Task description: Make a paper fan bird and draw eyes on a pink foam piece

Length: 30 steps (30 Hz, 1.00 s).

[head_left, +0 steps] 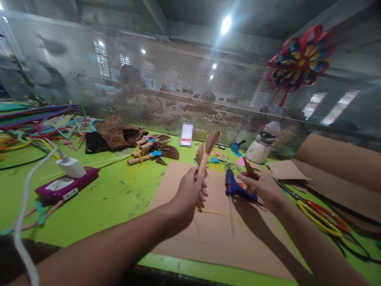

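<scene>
My left hand [190, 190] is closed around a brown paper tube [203, 163] with fan-folded brown paper at its upper end, held tilted above a cardboard sheet [178, 234]. In my right hand [266, 186] is a small folded brown paper piece [249, 169], pinched between thumb and fingers. A blue hot glue gun [235, 184] with a clear glue stick lies on the cardboard between my hands, close to the right one. Several similar paper tubes [143, 153] with pleated fans, yellow strands and a blue star lie beyond my left hand.
At left are a purple power strip [70, 183] with a white charger [71, 167], a brown cloth bag [116, 133] and colourful strips [56, 123]. A lit phone [186, 134] stands at the back. To the right are a white container [260, 147], scissors [323, 216] and cardboard pieces [339, 171].
</scene>
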Tool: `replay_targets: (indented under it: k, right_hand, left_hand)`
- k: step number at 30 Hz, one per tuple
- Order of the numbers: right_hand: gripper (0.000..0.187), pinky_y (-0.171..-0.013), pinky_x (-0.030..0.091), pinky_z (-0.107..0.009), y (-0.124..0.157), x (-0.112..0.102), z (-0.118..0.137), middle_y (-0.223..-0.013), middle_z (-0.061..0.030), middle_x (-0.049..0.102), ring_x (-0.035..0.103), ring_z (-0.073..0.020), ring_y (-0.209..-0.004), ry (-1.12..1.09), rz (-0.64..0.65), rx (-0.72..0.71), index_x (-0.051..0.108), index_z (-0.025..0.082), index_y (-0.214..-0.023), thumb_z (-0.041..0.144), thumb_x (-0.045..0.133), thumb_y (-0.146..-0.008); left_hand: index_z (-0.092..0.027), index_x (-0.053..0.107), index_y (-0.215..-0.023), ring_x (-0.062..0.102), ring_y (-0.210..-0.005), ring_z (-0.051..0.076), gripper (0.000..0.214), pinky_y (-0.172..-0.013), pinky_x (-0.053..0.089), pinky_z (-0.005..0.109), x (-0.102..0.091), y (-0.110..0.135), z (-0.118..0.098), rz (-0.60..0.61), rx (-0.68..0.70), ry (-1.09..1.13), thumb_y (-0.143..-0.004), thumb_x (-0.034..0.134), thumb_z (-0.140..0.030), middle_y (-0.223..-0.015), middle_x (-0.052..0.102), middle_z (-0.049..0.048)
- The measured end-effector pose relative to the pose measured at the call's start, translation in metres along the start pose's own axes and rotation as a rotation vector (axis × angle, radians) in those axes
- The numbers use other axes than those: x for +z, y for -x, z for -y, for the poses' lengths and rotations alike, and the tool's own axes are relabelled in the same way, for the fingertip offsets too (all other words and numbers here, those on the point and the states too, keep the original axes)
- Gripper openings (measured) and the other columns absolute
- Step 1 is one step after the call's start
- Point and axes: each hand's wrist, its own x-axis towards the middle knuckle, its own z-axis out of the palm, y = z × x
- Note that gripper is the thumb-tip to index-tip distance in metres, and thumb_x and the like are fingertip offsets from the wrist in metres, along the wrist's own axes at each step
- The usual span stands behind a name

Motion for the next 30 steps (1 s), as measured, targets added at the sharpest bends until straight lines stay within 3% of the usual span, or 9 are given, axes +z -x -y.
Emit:
replay_targets:
  k: [4,7,12,19,22,24,26,30]
  right_hand:
    - [0.031,-0.054,0.030,-0.028,-0.007,-0.021,-0.010,-0.057,0.0021,0.047,0.043,-0.0142,-0.054,0.340,0.030,-0.089,0.067,0.015,-0.081,0.044,0.065,-0.069]
    - [0.032,-0.061,0.034,-0.029,-0.008,-0.027,-0.020,-0.068,-0.0011,0.054,0.050,-0.0183,-0.065,0.552,0.113,-0.181,0.071,0.020,-0.092,0.036,0.069,-0.065]
    - [0.034,-0.069,0.036,-0.030,-0.007,-0.015,-0.037,-0.091,-0.0068,0.054,0.055,-0.0218,-0.081,0.779,0.188,-0.285,0.067,0.023,-0.105,0.035,0.062,-0.074]
    - [0.021,-0.068,0.038,-0.031,-0.007,-0.007,-0.034,-0.103,-0.0109,0.060,0.058,-0.0232,-0.082,0.867,0.208,-0.354,0.063,0.018,-0.093,0.020,0.057,-0.073]
    - [0.023,-0.070,0.042,-0.032,-0.003,-0.019,-0.026,-0.098,-0.0088,0.065,0.060,-0.0239,-0.084,0.797,0.207,-0.336,0.063,0.019,-0.096,0.022,0.056,-0.074]
    - [0.022,-0.065,0.044,-0.033,0.004,-0.030,-0.021,-0.084,-0.0061,0.067,0.060,-0.0233,-0.072,0.634,0.173,-0.259,0.065,0.021,-0.093,0.032,0.060,-0.075]
    - [0.027,-0.058,0.044,-0.034,0.014,-0.041,-0.016,-0.074,-0.0051,0.066,0.056,-0.0223,-0.062,0.400,0.104,-0.172,0.068,0.021,-0.088,0.039,0.066,-0.068]
    - [0.039,-0.051,0.044,-0.033,0.033,-0.046,-0.006,-0.091,-0.0114,0.068,0.058,-0.0248,-0.069,-0.169,0.082,-0.119,0.070,0.021,-0.092,0.049,0.066,-0.066]
  left_hand:
    - [-0.019,0.046,-0.089,0.046,-0.040,0.007,0.012,-0.034,0.036,0.017,-0.001,0.000,-0.002,0.003,-0.023,0.013,-0.092,0.044,-0.030,-0.068,0.052,-0.0020]
    - [-0.019,0.046,-0.088,0.045,-0.038,0.006,0.014,-0.034,0.035,0.017,-0.001,0.001,-0.002,0.025,-0.034,0.042,-0.092,0.046,-0.032,-0.067,0.052,-0.0018]
    - [-0.020,0.044,-0.084,0.044,-0.037,0.007,0.018,-0.034,0.037,0.018,-0.002,0.002,-0.002,0.082,-0.099,0.043,-0.093,0.045,-0.036,-0.062,0.051,-0.0025]
    - [-0.020,0.043,-0.084,0.044,-0.040,0.006,0.022,-0.035,0.035,0.016,-0.005,0.001,0.001,0.078,-0.083,0.038,-0.093,0.046,-0.040,-0.063,0.051,-0.0034]
    - [-0.020,0.043,-0.086,0.042,-0.041,0.006,0.021,-0.035,0.032,0.016,-0.003,0.001,0.003,0.057,-0.062,0.016,-0.093,0.046,-0.040,-0.065,0.050,-0.0033]
    - [-0.021,0.044,-0.088,0.040,-0.040,0.006,0.021,-0.035,0.031,0.016,-0.002,0.001,0.004,0.050,-0.073,-0.004,-0.093,0.046,-0.041,-0.065,0.050,-0.0036]
    - [-0.021,0.044,-0.088,0.040,-0.041,0.006,0.023,-0.035,0.031,0.016,-0.001,0.001,0.005,0.050,-0.077,-0.016,-0.092,0.046,-0.043,-0.064,0.049,-0.0041]
    - [-0.020,0.044,-0.083,0.040,-0.043,0.007,0.025,-0.038,0.029,0.016,0.000,0.001,0.003,0.043,-0.051,-0.030,-0.092,0.047,-0.043,-0.058,0.046,-0.0047]
